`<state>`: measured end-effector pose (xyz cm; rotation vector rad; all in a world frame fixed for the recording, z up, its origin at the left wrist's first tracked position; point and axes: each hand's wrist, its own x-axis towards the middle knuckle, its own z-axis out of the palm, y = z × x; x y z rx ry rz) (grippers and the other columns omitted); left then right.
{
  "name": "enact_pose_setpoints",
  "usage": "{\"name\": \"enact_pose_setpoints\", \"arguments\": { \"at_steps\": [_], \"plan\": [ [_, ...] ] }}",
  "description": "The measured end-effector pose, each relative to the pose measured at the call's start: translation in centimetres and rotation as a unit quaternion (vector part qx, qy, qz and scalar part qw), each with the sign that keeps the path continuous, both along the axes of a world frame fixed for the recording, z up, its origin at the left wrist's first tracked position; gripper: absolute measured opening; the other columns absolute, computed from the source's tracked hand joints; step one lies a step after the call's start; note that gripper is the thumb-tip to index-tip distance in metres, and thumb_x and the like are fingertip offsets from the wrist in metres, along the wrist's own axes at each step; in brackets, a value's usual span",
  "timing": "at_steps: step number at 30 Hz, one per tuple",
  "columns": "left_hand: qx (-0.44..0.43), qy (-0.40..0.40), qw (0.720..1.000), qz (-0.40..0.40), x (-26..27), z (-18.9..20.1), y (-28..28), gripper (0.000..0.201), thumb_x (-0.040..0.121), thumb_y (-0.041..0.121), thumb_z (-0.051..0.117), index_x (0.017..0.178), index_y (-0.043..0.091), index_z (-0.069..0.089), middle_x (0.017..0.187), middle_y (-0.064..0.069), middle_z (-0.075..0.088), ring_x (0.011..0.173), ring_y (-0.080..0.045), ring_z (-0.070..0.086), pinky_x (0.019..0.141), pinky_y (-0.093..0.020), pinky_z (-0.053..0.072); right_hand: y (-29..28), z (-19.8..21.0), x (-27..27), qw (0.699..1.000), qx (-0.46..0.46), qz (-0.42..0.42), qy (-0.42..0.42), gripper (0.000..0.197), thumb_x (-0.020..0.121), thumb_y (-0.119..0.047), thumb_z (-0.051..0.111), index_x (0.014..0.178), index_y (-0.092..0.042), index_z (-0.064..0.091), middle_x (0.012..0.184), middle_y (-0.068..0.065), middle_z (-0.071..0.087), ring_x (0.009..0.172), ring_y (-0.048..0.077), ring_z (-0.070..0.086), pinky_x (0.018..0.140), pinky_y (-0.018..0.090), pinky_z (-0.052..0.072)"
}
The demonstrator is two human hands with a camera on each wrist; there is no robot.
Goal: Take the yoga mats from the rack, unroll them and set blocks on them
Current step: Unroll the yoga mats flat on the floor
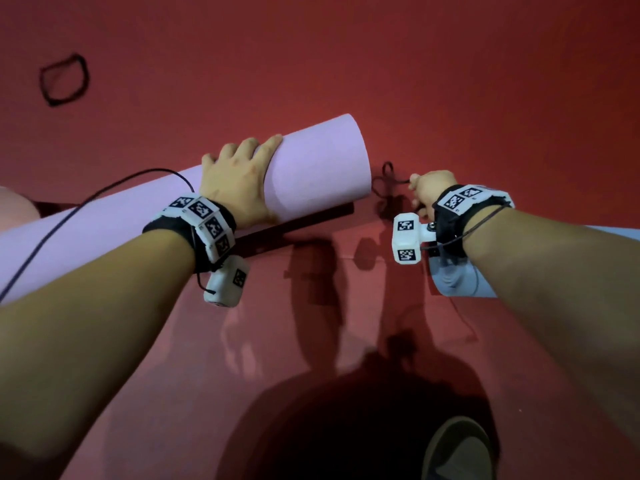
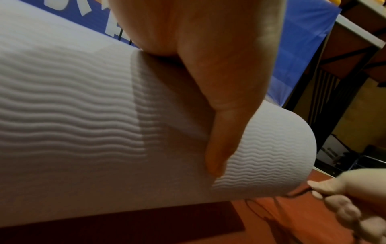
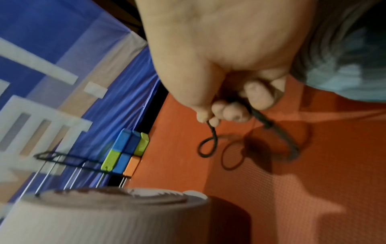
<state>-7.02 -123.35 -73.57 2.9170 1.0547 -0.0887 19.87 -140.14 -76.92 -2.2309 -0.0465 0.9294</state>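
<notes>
In the head view we see one rolled pink mat [image 1: 173, 209] lying across the middle left of the frame on the red floor [image 1: 450, 81]. One end of a pale blue rolled mat [image 1: 457, 278] peeks out at the right, under the right arm. We count two black cord loops: one [image 1: 64, 79] lies alone at the upper left, one [image 1: 386, 183] is beside the pink mat's end. Our left hand [image 1: 239, 178] lies over the pink mat with its fingers curled round it. Our right hand [image 1: 429, 190] pinches the second cord.

In the left wrist view the thumb presses flat on the mat's wavy skin, and our right hand's fingers [image 2: 338, 206] show bunched up at the lower right.

In the right wrist view the fingers [image 3: 231, 110] are pressed together, pinching the cord, which hangs in loops above the floor. At the lower left we see the mat's end, one wire rack [image 3: 69, 160] and six blocks [image 3: 125, 151] in a stack: three blue, two green, one orange.
</notes>
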Motion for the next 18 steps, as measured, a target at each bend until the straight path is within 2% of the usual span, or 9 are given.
{"name": "enact_pose_setpoints", "arguments": {
  "at_steps": [2,4,6,8,9,12,15,18],
  "plan": [
    [0.004,0.001,1.000,0.004,0.1,0.2,0.2,0.130,0.046,0.065,0.081,0.152,0.035,0.012,0.142,-0.003,0.043,0.123,-0.036,0.045,0.094,-0.058,0.040,0.6,0.3,-0.5,1.000,0.003,-0.007,0.028,0.036,0.103,-0.025,0.046,0.069,-0.013,0.047,0.061,0.003,0.045,0.047,0.016,0.045,0.044,0.027,0.030],
    [0.005,0.007,1.000,-0.001,0.2,0.1,-0.1,0.128,0.048,0.065,0.080,0.152,0.035,0.013,0.141,-0.003,0.043,0.122,-0.036,0.045,0.095,-0.058,0.040,1.3,0.7,-0.7,0.997,0.062,0.004,0.039,0.038,0.103,-0.020,0.043,0.067,-0.011,0.046,0.059,0.004,0.045,0.037,0.014,0.047,0.034,0.020,0.031],
    [0.008,0.015,1.000,-0.013,0.3,-0.3,-0.9,0.123,0.050,0.066,0.078,0.151,0.036,0.015,0.140,-0.002,0.043,0.120,-0.035,0.045,0.095,-0.058,0.039,2.3,1.4,-0.3,0.991,0.132,-0.019,0.019,0.039,0.103,-0.017,0.044,0.064,-0.010,0.046,0.051,0.004,0.048,0.033,0.013,0.046,0.029,0.013,0.029],
    [0.010,0.021,0.999,-0.032,0.4,-0.9,-1.7,0.118,0.051,0.064,0.076,0.150,0.036,0.018,0.139,-0.001,0.044,0.118,-0.034,0.046,0.094,-0.056,0.040,3.4,2.3,0.0,0.981,0.185,-0.054,-0.037,0.039,0.102,-0.016,0.044,0.064,-0.012,0.047,0.042,0.000,0.047,0.032,0.010,0.044,0.029,0.014,0.030],
    [0.015,0.024,0.999,-0.046,0.4,-1.3,-2.1,0.117,0.050,0.063,0.075,0.149,0.037,0.019,0.139,-0.001,0.044,0.116,-0.034,0.047,0.093,-0.054,0.040,4.0,2.6,0.0,0.978,0.191,-0.046,-0.073,0.037,0.102,-0.015,0.044,0.064,-0.013,0.048,0.043,-0.001,0.047,0.034,0.010,0.045,0.031,0.015,0.032],
    [0.047,0.037,0.992,-0.107,0.8,-2.5,-3.2,0.117,0.048,0.060,0.076,0.148,0.035,0.022,0.135,-0.002,0.046,0.111,-0.032,0.049,0.088,-0.049,0.042,5.4,3.8,-1.0,0.966,0.226,0.045,-0.117,0.031,0.099,-0.012,0.047,0.070,-0.015,0.057,0.056,0.002,0.053,0.047,0.012,0.053,0.039,0.020,0.040],
    [0.059,0.041,0.985,-0.159,1.2,-3.2,-4.1,0.116,0.047,0.055,0.077,0.148,0.033,0.025,0.133,-0.005,0.049,0.107,-0.032,0.050,0.085,-0.046,0.040,6.4,4.5,-2.5,0.956,0.230,0.133,-0.120,0.026,0.096,-0.008,0.049,0.074,-0.015,0.060,0.060,0.005,0.057,0.046,0.011,0.055,0.039,0.020,0.040],
    [0.055,0.054,0.980,-0.182,1.2,-3.8,-4.9,0.111,0.055,0.062,0.071,0.150,0.033,0.023,0.135,-0.007,0.047,0.109,-0.032,0.048,0.086,-0.046,0.036,7.1,4.6,-4.0,0.947,0.229,0.195,-0.115,0.019,0.095,-0.006,0.055,0.078,-0.015,0.059,0.061,0.006,0.060,0.050,0.015,0.058,0.045,0.023,0.047]
  ]
}}
